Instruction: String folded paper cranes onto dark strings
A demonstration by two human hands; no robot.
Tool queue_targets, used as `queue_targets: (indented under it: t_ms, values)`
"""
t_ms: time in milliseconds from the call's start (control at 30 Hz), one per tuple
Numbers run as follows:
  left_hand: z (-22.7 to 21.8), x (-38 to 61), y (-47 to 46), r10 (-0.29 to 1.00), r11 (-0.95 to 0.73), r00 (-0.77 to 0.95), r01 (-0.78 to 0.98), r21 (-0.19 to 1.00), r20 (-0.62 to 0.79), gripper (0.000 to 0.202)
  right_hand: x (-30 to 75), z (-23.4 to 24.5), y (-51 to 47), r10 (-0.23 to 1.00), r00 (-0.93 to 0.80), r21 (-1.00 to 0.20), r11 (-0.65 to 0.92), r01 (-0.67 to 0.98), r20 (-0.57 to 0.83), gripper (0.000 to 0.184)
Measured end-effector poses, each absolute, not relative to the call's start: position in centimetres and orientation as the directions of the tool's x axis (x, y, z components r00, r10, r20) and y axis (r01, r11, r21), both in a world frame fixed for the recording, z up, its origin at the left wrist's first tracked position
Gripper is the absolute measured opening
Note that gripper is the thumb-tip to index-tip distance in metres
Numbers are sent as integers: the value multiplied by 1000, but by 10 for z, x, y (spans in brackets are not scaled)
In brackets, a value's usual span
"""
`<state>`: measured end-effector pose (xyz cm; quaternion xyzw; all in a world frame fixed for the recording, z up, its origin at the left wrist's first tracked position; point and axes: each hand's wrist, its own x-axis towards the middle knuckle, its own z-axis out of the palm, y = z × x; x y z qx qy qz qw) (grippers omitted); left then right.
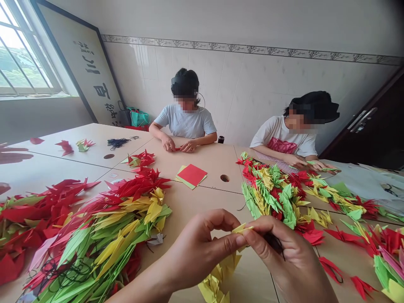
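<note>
Left hand (202, 248) pinches a yellow paper crane (241, 229). Right hand (285, 256) grips black thread (274, 243) beside it. More yellow cranes (217, 280) just below.

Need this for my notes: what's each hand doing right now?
Left hand: closed, pinching a yellow origami crane.
Right hand: closed, holding black thread and touching the same crane.

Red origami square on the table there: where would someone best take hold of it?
Probably at the near corner of the red origami square, coming from above and the near side with a thumb-and-finger pinch. It lies flat on yellow-green sheets, slightly fanned, so their corners stick out.
</note>
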<state>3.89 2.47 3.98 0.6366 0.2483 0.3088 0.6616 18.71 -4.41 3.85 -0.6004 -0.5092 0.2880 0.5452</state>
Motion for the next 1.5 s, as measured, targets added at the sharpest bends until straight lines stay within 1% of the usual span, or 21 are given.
queue_targets:
  t_ms: [100,133,167,233,300,367,433,500,567,700,800,933,1100,1200,1333,1500]
  values:
    - [38,38,25,703,-37,703,-113,993,106,25,186,40,-44,906,340,-944,156,290,254,27]
    - [36,38,25,691,-64,710,-125,990,134,27,186,41,-44,894,354,-941,174,291,275,27]
    - [35,37,26,678,-95,716,-137,986,165,33,186,41,-44,879,373,-937,193,292,297,28]
    - [31,36,26,660,-139,725,-142,980,199,53,188,41,-44,844,409,-927,242,286,347,26]
    - [29,34,27,658,-144,734,-100,985,170,68,190,39,-43,815,434,-919,289,269,383,24]
    - [29,34,28,660,-145,743,-19,989,111,73,193,36,-42,796,451,-913,325,245,404,22]
    - [30,34,29,650,-174,757,57,983,71,69,195,34,-41,788,455,-909,350,226,416,20]
    - [33,35,30,637,-213,768,87,973,71,62,197,33,-41,789,441,-903,367,221,429,18]
    - [34,36,30,635,-219,769,82,972,78,58,199,32,-41,795,433,-905,363,222,425,17]
    - [34,36,29,669,-158,741,63,986,60,55,202,31,-42,786,463,-912,346,218,409,14]
    - [33,34,27,672,-189,738,84,978,66,54,204,31,-44,806,436,-915,330,233,401,15]
    - [32,34,26,671,-254,740,158,954,56,55,201,36,-48,836,382,-908,291,301,394,15]
    - [32,34,26,667,-256,742,145,956,67,59,197,41,-49,827,382,-892,283,352,413,14]
    - [30,34,26,694,-214,719,138,967,51,66,197,40,-47,816,401,-892,284,350,417,14]
    - [26,36,28,744,-167,666,106,980,55,66,198,38,-46,814,410,-900,292,323,411,14]
    - [23,38,29,718,-186,690,74,980,85,74,199,37,-46,822,376,-893,319,316,427,13]
